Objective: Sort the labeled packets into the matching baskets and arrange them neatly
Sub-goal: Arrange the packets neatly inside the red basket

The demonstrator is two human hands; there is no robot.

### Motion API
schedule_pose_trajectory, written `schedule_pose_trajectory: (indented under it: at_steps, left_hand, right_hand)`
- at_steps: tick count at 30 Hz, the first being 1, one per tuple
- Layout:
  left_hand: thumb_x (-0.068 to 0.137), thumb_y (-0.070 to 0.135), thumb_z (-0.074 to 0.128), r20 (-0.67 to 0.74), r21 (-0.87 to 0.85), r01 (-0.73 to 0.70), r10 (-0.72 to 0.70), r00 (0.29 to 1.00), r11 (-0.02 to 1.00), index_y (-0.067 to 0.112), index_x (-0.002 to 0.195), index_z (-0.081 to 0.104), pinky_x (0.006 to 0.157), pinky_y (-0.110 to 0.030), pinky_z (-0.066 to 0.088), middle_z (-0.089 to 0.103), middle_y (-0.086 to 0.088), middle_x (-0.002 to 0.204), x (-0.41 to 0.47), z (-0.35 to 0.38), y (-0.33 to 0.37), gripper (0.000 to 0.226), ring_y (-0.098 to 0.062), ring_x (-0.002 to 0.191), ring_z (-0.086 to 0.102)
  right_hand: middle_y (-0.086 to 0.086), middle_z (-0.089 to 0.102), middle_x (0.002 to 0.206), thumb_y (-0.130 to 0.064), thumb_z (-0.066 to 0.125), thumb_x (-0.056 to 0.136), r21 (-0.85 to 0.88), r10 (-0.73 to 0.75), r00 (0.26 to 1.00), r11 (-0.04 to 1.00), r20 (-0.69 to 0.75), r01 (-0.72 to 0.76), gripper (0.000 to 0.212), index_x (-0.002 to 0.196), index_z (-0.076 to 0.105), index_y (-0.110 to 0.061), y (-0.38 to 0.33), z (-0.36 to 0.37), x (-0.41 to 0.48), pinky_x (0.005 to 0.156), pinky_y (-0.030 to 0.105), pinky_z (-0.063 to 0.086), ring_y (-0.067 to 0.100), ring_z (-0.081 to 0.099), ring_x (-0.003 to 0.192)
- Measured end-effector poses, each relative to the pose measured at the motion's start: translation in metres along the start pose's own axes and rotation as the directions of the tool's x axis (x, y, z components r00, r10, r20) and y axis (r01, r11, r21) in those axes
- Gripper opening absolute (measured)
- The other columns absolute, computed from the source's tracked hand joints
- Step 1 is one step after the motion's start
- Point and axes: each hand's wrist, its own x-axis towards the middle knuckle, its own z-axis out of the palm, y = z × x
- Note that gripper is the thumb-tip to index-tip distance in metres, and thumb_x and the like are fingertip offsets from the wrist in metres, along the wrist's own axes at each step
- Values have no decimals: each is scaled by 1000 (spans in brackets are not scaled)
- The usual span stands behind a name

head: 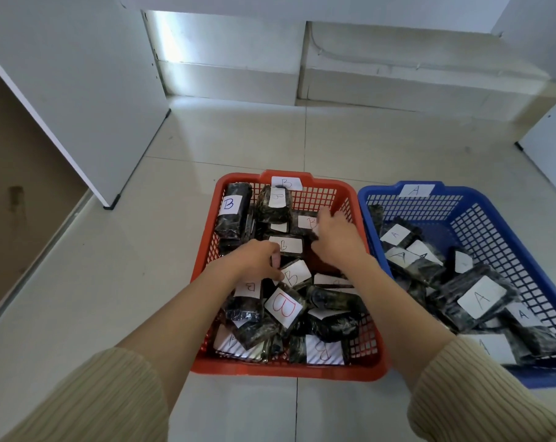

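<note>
A red basket [206, 260] tagged B sits on the floor in front of me, full of several dark packets with white B labels. Beside it on the right stands a blue basket [480, 218] tagged A, holding several dark packets labeled A. Both my hands are inside the red basket. My left hand [257, 258] pinches the edge of a B packet [297, 272] near the middle. My right hand [337, 237] lies palm down, fingers on another B packet [307, 223] toward the back right.
A white cabinet panel [88, 100] stands at the left, another white panel [547, 141] at the right edge, and a white wall base runs across the back. Pale floor tiles [270, 141] surround the baskets.
</note>
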Motion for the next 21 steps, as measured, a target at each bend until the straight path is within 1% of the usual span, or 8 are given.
schedule_pose_trajectory:
  at_steps: [3,6,8,10,13,15,17,21]
  left_hand:
    - [86,24,66,14,-59,-1,2,1000,998,21,78,52,69,-27,45,52,7,78,-3,-1,0,16,-14,79,52]
    - [86,27,65,-19,-85,-8,7,1000,996,21,91,52,79,-31,49,56,2,91,-5,-9,2,15,-17,87,55]
    - [85,29,65,-54,-110,-5,-1,999,994,20,97,51,73,-28,45,55,4,91,-8,-21,1,20,-13,83,53]
    - [84,31,65,-58,-165,4,-13,998,986,21,94,53,70,-25,43,58,3,90,-12,-34,2,19,-12,81,55]
    - [84,29,64,-107,-266,-20,-9,994,964,21,91,56,66,-22,47,65,-2,92,-14,-49,8,13,-13,76,61]
    - [87,27,62,-192,-200,-52,12,981,978,20,96,58,69,-23,48,65,-1,98,-10,-50,16,12,-13,80,61]
    - [92,24,56,-245,-43,-63,51,968,997,19,113,57,78,-27,49,63,-3,109,-2,-46,23,22,-16,92,60]
    - [96,14,43,-235,155,-60,96,967,986,20,131,49,89,-32,47,56,-10,127,16,-35,22,36,-25,109,55]
  right_hand:
    - [11,44,127,-20,63,86,157,5,994,988,-112,12,49,128,42,-10,7,-16,8,91,35,41,27,49,112]
    - [8,45,126,-20,64,85,252,-10,980,966,-198,61,44,124,48,-11,15,-24,11,88,31,39,22,49,110]
    - [6,49,123,-20,66,84,340,8,971,937,-239,76,42,122,51,-12,20,-26,11,87,29,41,19,51,108]
    - [4,53,123,-21,68,84,413,15,972,907,-232,85,42,123,54,-12,24,-25,10,84,24,39,13,51,106]
    - [3,56,123,-20,69,84,489,24,974,867,-226,92,43,124,55,-13,29,-21,9,82,20,36,7,48,101]
    - [1,57,122,-18,68,84,537,50,966,838,-252,97,41,122,56,-14,30,-19,9,82,19,37,7,49,101]
    - [0,58,121,-17,68,84,571,79,957,815,-280,100,38,121,57,-16,33,-20,10,84,19,39,8,52,104]
    - [-1,58,120,-17,69,83,593,57,967,799,-247,104,40,122,57,-15,36,-23,10,85,20,41,10,54,106]
